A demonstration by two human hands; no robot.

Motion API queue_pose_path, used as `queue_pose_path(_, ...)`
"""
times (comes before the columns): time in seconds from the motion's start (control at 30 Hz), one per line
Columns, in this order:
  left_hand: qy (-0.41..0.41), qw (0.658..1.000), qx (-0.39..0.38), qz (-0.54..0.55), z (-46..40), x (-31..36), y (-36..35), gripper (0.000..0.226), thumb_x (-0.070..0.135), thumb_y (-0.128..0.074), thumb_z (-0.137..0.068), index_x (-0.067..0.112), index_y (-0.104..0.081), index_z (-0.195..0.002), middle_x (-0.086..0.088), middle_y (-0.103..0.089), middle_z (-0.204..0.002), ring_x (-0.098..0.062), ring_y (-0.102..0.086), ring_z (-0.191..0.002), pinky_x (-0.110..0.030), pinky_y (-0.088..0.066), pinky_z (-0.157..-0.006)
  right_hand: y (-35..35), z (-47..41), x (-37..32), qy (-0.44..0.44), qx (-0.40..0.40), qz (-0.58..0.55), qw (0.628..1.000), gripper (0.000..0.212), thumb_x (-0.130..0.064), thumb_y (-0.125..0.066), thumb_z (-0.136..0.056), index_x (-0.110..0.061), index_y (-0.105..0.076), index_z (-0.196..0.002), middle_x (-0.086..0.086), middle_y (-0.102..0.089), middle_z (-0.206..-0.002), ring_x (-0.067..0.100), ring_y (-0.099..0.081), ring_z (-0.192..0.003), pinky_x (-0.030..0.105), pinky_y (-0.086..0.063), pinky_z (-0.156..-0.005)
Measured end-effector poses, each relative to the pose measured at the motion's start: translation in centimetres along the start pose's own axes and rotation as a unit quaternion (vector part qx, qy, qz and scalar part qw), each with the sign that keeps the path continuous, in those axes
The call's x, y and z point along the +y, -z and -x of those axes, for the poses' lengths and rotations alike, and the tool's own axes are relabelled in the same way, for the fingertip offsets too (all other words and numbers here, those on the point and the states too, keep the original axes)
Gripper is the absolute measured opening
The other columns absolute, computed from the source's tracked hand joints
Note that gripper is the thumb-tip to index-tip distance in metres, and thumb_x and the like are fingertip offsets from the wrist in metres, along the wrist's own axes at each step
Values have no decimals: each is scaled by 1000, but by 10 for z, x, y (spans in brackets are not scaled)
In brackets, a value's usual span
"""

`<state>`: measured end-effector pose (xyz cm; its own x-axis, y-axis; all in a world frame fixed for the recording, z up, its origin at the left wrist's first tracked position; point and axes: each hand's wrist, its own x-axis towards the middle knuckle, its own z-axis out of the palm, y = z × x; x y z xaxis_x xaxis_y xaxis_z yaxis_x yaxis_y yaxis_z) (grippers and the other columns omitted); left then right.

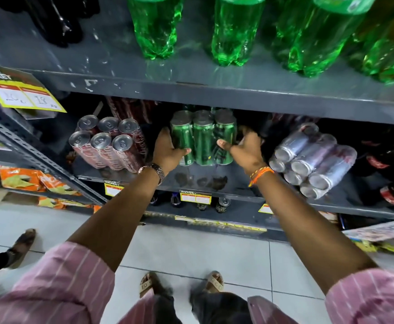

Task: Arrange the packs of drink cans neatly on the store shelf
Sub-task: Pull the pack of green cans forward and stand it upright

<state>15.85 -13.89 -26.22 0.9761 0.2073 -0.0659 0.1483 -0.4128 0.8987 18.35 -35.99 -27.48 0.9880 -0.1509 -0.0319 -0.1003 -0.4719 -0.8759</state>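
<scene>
Both hands grip green can pack (203, 136) on shelf (214, 183): left hand (168, 150) at 9 o'clock side, right hand (245, 150) at 3.

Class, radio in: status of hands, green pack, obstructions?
Left hand and right hand clasp green can pack, upright on shelf. Silver pack lies tipped, right. Path clear.

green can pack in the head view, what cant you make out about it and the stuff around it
- Shrink-wrapped pack of green cans: its rear cans sit in shadow under the grey metal upper shelf; count unclear.
- Left hand and right hand: the fingers reach behind the pack's sides, hidden.
- Silver can pack lying on its side: label blurred.
- Yellow handwritten price tag: digits too scrawled to read surely.
</scene>
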Motion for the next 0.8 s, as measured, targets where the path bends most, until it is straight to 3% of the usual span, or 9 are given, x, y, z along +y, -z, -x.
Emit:
queue_pose_path(0.07,-37,999,10,-35,6,-11,-2,64,8,-84,-68,5,-51,-123,-10,-62,-124,-20,-59,-114,-33,-48,-98,-6,16,10,-12,-2,-23,1000,51,-36,-90,-64,-14,-68,-105,7,-78,-98,26,-73,-94,47,-60,-88)
queue_pose_path(0.17,-82,995,5,-63,17,-27,-3,66,8,-83,-70,4,-49,-126,-11,-60,-126,-17,-55,-116,-25,-42,-97,-13,38,24,-16,13,-11,1000,60,-33,-91,-65,-15,-63,-114,7,-76,-105,28,-72,-103,40,-60,-89)
queue_pose_path(0.27,-98,991,-1,-87,25,-37,-4,68,7,-82,-72,3,-47,-130,0,-54,-123,-9,-49,-114,-6,-34,-92,-20,49,33,-33,18,-38,999,59,-26,-94,-62,-21,-61,-112,8,-75,-109,28,-71,-107,44,-60,-92)
queue_pose_path(0.37,-81,994,-3,-71,33,-45,-7,68,1,-80,-71,7,-46,-130,-7,-57,-127,-11,-51,-116,6,-35,-88,-23,56,35,-42,17,-62,997,59,-15,-95,-61,-34,-56,-101,9,-74,-112,25,-69,-107,50,-60,-94)
queue_pose_path(0.5,-46,995,2,-88,27,-39,-3,75,8,-85,-64,6,-46,-127,-11,-57,-129,-23,-57,-120,-27,-45,-104,-17,60,32,-15,6,-29,999,62,-29,-95,-61,-31,-54,-107,-2,-75,-108,18,-72,-103,44,-60,-93)
queue_pose_path(0.6,37,995,-18,86,17,-17,4,86,4,-76,-67,6,-35,-142,-13,-44,-146,-29,-49,-133,-44,-44,-111,-11,61,26,-10,2,-21,1000,72,-39,-95,-56,-22,-56,-114,-3,-73,-113,15,-69,-105,38,-59,-96)
queue_pose_path(0.67,52,981,-15,186,4,-1,8,77,4,-65,-76,4,-34,-147,-13,-41,-152,-27,-44,-138,-35,-45,-108,-8,64,20,8,18,-14,1000,79,-41,-94,-58,-16,-56,-123,0,-69,-122,18,-66,-114,37,-56,-101)
queue_pose_path(0.73,55,982,-36,179,-12,16,11,63,0,-51,-88,3,-36,-149,-7,-56,-135,-13,-53,-122,-16,-43,-92,-6,68,14,38,45,10,998,75,-39,-92,-63,-14,-57,-124,4,-66,-125,22,-63,-117,40,-54,-102)
queue_pose_path(0.8,71,982,-83,154,-22,31,8,52,2,-38,-96,4,-39,-149,-3,-62,-121,-9,-56,-108,-17,-42,-91,-8,69,9,52,57,37,996,66,-32,-90,-70,-13,-57,-123,7,-66,-122,26,-63,-116,44,-53,-101)
